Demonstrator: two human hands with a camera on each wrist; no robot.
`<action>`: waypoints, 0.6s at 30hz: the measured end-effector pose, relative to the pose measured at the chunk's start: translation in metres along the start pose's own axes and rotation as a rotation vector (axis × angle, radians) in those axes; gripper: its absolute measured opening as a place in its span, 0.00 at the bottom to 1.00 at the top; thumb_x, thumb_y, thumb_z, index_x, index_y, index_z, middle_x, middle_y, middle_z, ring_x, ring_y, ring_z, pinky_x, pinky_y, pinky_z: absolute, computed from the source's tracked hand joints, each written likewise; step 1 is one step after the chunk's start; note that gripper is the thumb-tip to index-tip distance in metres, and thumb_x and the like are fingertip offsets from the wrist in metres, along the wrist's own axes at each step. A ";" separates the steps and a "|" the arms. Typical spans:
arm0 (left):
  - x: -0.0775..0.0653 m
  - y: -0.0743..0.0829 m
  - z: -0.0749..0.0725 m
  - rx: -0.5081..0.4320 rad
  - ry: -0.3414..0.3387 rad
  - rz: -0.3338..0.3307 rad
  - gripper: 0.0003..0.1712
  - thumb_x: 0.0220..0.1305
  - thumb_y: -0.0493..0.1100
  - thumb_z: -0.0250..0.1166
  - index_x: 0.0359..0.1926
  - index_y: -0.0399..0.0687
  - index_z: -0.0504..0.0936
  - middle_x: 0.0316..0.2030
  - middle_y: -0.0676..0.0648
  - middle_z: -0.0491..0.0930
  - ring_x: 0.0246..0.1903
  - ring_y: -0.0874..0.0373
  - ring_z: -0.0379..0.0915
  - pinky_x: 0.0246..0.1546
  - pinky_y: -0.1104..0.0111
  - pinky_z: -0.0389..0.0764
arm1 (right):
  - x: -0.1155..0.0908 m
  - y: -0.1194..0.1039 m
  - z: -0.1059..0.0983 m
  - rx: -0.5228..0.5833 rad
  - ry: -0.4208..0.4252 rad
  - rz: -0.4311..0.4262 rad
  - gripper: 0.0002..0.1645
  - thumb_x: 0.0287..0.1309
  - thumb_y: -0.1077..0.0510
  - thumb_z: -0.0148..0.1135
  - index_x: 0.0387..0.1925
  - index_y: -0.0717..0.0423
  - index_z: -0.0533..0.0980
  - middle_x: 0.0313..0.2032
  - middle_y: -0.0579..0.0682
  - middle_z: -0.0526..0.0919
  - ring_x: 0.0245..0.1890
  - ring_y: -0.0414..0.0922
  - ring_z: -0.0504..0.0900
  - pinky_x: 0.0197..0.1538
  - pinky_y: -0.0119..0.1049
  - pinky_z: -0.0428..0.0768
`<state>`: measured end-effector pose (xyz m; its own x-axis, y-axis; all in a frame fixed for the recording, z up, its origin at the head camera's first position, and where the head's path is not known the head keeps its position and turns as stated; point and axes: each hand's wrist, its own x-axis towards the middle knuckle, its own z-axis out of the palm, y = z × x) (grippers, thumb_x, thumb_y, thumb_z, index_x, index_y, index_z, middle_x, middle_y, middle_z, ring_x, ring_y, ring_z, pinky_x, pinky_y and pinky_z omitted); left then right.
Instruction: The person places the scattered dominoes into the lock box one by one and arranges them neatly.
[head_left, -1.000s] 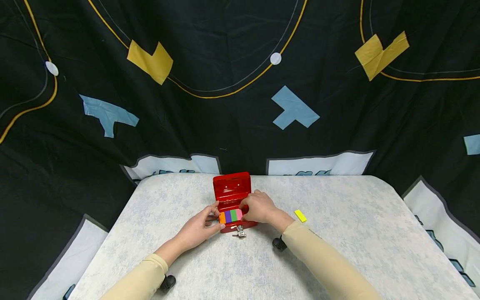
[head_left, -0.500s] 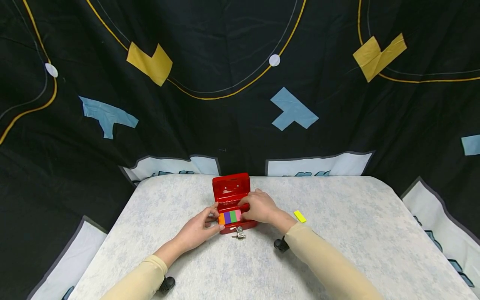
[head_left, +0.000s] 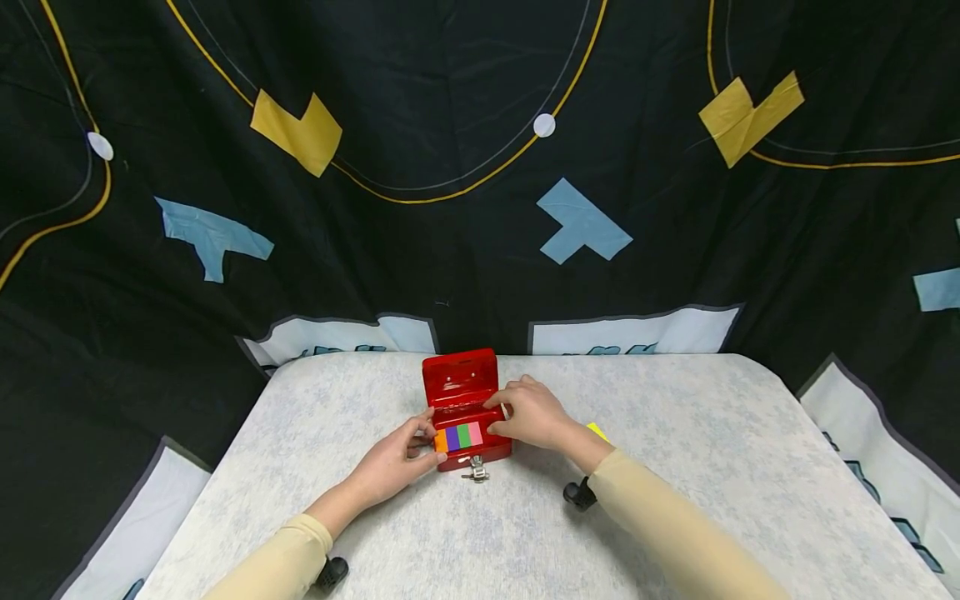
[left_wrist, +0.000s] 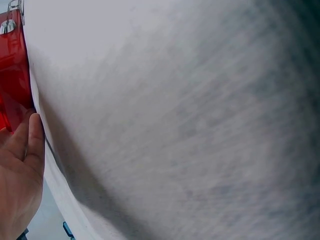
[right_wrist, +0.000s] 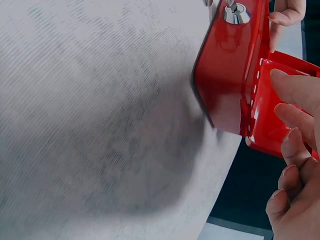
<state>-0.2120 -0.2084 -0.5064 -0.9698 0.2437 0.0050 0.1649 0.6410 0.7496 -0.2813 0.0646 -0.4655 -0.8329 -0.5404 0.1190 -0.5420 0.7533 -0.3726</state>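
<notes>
A red metal box stands on the table with its lid raised and keys hanging at the front lock. Orange, purple, green and pink domino-like blocks lie side by side in it. My left hand touches the box's left side, thumb near the front corner; in the left wrist view its visible fingers are fairly straight. Over the box's right side is my right hand. Thumb and forefinger are apart with nothing seen between them; in the right wrist view the other fingers bend loosely.
A yellow block lies on the table behind my right forearm, partly hidden by it. Beyond the table's far edge hangs a black cloth with coloured shapes.
My right hand has drawn back slightly to the right, away from the pink block, and its thumb and forefinger have parted. The forearm now covers part of the yellow block. My left hand stays put.
</notes>
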 end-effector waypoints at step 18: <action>-0.001 0.000 0.001 -0.005 0.005 0.014 0.22 0.65 0.59 0.71 0.51 0.54 0.75 0.77 0.54 0.60 0.58 0.56 0.78 0.58 0.59 0.80 | -0.026 0.028 -0.019 0.041 0.071 -0.014 0.20 0.55 0.47 0.76 0.50 0.46 0.87 0.22 0.38 0.71 0.32 0.41 0.68 0.32 0.37 0.68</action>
<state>-0.2113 -0.2081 -0.5071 -0.9683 0.2490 0.0188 0.1777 0.6342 0.7525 -0.2770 0.1071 -0.4620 -0.8320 -0.5217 0.1885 -0.5496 0.7291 -0.4080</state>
